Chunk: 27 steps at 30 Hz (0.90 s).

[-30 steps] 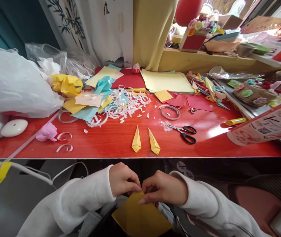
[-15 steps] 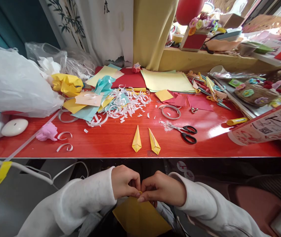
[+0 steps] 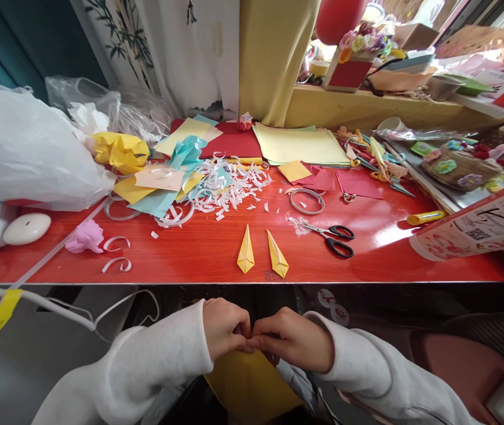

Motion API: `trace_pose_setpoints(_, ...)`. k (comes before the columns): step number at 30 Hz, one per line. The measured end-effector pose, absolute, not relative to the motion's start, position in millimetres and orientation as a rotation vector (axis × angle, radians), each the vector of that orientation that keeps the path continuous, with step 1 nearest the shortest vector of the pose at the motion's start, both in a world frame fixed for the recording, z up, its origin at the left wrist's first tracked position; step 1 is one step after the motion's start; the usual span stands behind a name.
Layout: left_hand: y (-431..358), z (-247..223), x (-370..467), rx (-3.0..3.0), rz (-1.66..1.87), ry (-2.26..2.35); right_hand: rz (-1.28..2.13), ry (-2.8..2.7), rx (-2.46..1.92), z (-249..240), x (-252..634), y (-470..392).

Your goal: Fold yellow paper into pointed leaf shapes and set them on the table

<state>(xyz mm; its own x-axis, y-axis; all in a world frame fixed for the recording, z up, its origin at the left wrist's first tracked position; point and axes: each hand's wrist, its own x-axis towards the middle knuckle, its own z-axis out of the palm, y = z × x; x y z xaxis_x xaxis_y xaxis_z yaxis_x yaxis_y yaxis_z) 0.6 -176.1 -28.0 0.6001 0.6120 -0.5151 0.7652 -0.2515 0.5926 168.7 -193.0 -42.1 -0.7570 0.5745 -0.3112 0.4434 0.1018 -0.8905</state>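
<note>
A sheet of yellow paper (image 3: 252, 386) hangs below the table's front edge, its top corner pinched between my fingers. My left hand (image 3: 227, 327) is closed on that corner from the left. From the right, my right hand (image 3: 293, 339) grips the same corner, and the fingertips of both hands meet there. The exact fold under the fingers is hidden. On the table ahead lie two folded yellow paper pieces, a left one (image 3: 246, 252) and a right one (image 3: 277, 255), both narrow and pointed at the far end.
Black-handled scissors (image 3: 338, 241) lie open on the red table (image 3: 198, 254). A roll of tape (image 3: 307, 201) is behind them. White paper shreds (image 3: 234, 183) are heaped near coloured sheets. A plastic bag (image 3: 25, 147) fills the left, and a large bottle (image 3: 477, 221) leans at right.
Both hands keep their pinch on the yellow paper, with the fingertips now closer together over its corner. The sheet's lower part has shifted slightly. Things on the table have not moved.
</note>
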Motion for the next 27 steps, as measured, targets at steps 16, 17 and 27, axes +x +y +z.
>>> trace_pose_setpoints(16, -176.2, -26.0, 6.6, 2.054, -0.307, 1.185, 1.345, -2.456, -1.174, -43.4, 169.5, -195.6)
trace_pose_setpoints(17, -176.0, -25.6, 7.1, 2.058, -0.307, 1.174, 1.341, -2.463, -1.170, -43.1, 169.6, -195.8)
trace_pose_setpoints(27, -175.3, -25.8, 4.4, 2.043, -0.308, 1.066, 1.086, -2.590, -1.136, -39.2, 170.0, -206.4)
